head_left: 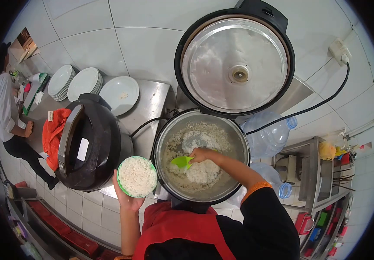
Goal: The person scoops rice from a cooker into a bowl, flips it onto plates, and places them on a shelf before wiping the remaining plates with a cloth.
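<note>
My left hand (128, 200) holds a green-rimmed bowl (156, 170) heaped with white rice (137, 175), just left of the open rice cooker (158, 143). Down inside the cooker, my right hand (202, 155) is closed around the handle of a green rice paddle (181, 162). The paddle's blade lies against the loose rice (204, 172) at the pot's bottom. Rice also clings to the pot's inner wall. The cooker's round lid (239, 47) stands raised behind the pot, its metal inside facing me.
A dark closed cooker (94, 147) with an orange cloth (55, 136) stands to the left. White plates (120, 97) line the steel counter (152, 93). Large plastic bottles (267, 134) sit right of the pot, under a black power cord (321, 104). A co-worker (7, 104) stands far left.
</note>
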### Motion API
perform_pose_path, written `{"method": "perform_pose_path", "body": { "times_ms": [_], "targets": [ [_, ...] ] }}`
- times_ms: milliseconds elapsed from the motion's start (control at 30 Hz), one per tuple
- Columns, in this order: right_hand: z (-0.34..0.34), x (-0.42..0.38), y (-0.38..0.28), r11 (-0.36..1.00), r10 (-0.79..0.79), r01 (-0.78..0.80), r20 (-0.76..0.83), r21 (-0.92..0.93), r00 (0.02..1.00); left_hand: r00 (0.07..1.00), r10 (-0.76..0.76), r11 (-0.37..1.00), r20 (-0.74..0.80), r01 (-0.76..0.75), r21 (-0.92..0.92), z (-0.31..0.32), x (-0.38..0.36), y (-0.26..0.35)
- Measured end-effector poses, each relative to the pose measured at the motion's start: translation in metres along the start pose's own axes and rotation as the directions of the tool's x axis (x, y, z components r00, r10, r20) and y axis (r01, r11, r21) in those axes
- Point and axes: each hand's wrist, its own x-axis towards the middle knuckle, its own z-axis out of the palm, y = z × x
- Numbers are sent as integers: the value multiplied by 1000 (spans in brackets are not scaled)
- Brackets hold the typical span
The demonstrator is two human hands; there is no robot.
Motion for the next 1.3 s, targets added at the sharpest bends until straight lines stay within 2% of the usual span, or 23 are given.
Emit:
{"method": "perform_pose_path", "body": {
  "times_ms": [33,67,133,200,267,333,400,433,467,500,567,600,667,733,800,867,933,1067,1133,1167,1200,1233,1300],
  "targets": [
    [-9,-2,2,983,28,-42,82,181,996,999,-42,999,8,42,27,-5,1,2],
    [-22,-11,0,983,26,-40,80,180,996,996,-85,995,17,84,57,-8,2,3],
    [-58,-46,-14,990,-32,39,-53,134,998,988,-140,987,62,134,93,1,0,3],
    [-96,-76,-21,997,-61,66,-95,50,994,974,-198,974,109,183,130,13,2,-4],
    [-137,-120,-47,987,-157,152,-178,-45,971,976,-219,961,7,214,172,28,3,-20],
    [-159,-164,-85,986,-166,161,-244,-42,955,941,-316,930,122,283,233,32,13,-37],
    [-163,-197,-113,984,-179,175,-312,-42,933,897,-420,904,136,401,149,40,28,-60],
    [-154,-211,-125,976,-152,48,-516,-210,843,877,-447,893,176,428,136,40,38,-72],
    [-145,-224,-136,934,-164,-115,-693,-338,702,854,-471,882,219,455,124,42,48,-82],
    [-141,-238,-146,931,-173,-116,-701,-345,691,820,-512,858,257,503,103,49,53,-87],
    [-130,-265,-157,890,-113,-357,-897,-282,427,799,-522,851,298,512,117,53,68,-97],
    [-123,-270,-150,887,-123,-361,-901,-288,416,779,-536,841,325,526,125,57,73,-101],
    [-105,-275,-132,986,-130,-30,-872,-164,471,771,-534,844,346,512,162,67,72,-104],
    [-83,-285,-152,993,116,-59,-723,104,681,791,-513,858,332,466,216,79,63,-107],
    [-39,-257,-129,966,-81,248,-834,68,545,786,-513,857,345,444,261,80,66,-114],
    [-14,-250,-139,967,-50,234,-835,96,547,786,-508,857,353,418,302,78,65,-121],
    [2,-239,-147,966,-23,227,-835,123,550,832,-489,850,261,386,358,74,60,-125],
    [9,-214,-134,983,2,161,-884,87,468,859,-447,855,249,328,401,55,49,-137],
    [-9,-208,-120,993,-10,109,-902,41,431,834,-510,807,211,379,453,54,42,-136],
    [-26,-212,-109,981,85,117,-885,155,458,835,-508,806,210,376,457,52,38,-136],
    [-35,-217,-99,956,176,123,-857,265,484,785,-556,806,272,430,407,50,32,-135],
    [-36,-222,-90,957,166,132,-863,257,477,730,-591,801,343,479,359,52,30,-132],
    [-28,-232,-82,851,-254,520,-924,-72,287,782,-542,826,308,428,367,60,26,-121]
  ]
}}
